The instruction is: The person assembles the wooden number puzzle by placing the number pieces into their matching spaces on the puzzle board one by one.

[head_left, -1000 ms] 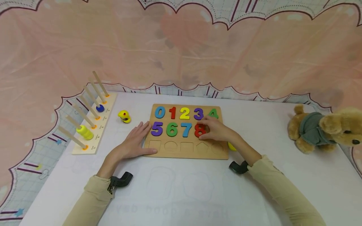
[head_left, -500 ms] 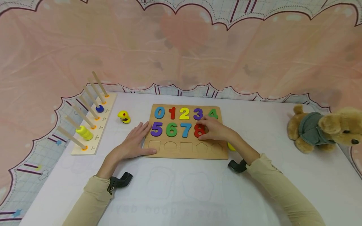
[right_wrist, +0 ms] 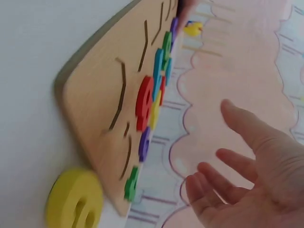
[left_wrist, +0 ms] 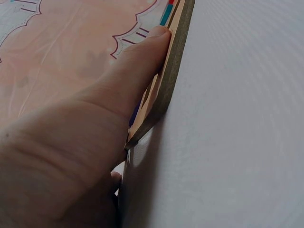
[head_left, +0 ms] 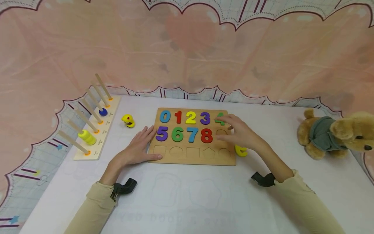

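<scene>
A wooden number puzzle board (head_left: 181, 158) lies on the white table, with digits 0 to 8 seated in two rows. My left hand (head_left: 137, 148) rests at its left side, thumb on the front corner and straight fingers along the edge. Over the right end, my right hand (head_left: 241, 131) hovers with parted fingers and nothing in them. Nearest to it are the green 4 (head_left: 219, 119), partly covered by fingers, and a bare recess. The red 8 (head_left: 206, 136) sits in its slot. A yellow digit piece (right_wrist: 75, 199), shaped like a 9, lies on the table beside the board.
A peg stand (head_left: 102, 138) with yellow rings and one blue bead stands left. Between it and the board is a small yellow duck (head_left: 128, 120). A teddy bear (head_left: 324, 133) in a grey-green top sits at the right. A patterned cloth (head_left: 187, 48) hangs behind.
My right hand has let go of the red 8, which stays in its slot, and has moved right with opened fingers. More of the yellow piece shows. My left hand has not moved.
</scene>
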Demonstrator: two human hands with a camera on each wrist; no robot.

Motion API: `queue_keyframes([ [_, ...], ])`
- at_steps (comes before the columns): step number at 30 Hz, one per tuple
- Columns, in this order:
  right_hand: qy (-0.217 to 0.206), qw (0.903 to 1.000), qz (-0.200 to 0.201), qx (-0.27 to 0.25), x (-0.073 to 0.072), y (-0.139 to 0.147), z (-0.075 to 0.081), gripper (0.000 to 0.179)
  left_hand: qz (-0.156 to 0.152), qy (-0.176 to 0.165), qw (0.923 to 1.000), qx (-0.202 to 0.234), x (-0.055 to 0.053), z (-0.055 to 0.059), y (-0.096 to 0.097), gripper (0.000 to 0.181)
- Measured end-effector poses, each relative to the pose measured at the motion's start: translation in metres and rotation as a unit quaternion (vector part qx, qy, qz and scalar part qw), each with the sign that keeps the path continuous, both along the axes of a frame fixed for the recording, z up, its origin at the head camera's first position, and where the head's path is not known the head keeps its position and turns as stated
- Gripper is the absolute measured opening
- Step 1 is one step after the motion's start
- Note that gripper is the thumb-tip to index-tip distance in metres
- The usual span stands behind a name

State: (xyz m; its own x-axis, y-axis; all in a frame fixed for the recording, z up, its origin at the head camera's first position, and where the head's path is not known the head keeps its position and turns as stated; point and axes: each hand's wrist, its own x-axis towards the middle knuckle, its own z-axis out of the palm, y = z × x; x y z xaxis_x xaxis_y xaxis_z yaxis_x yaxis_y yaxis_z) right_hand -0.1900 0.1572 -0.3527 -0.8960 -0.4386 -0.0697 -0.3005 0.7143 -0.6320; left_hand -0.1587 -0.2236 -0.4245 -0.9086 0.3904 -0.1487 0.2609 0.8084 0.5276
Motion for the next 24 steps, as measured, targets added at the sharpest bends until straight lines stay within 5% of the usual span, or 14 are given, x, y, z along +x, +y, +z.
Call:
queue_keyframes([
  [8,0.004,0.999,-0.02,-0.039,0.012,0.035,-0.004,0.066,0.0,-0.001,1.0,0.004,-0.001,0.001,0.0,0.109],
  [19,-0.004,0.9996,-0.024,-0.016,0.021,0.062,-0.013,0.067,0.001,0.001,1.0,0.003,-0.001,-0.001,0.0,0.109],
  [24,-0.031,0.9988,-0.015,0.035,0.029,0.069,-0.019,0.07,0.0,0.0,1.0,0.002,0.0,-0.001,0.001,0.109],
])
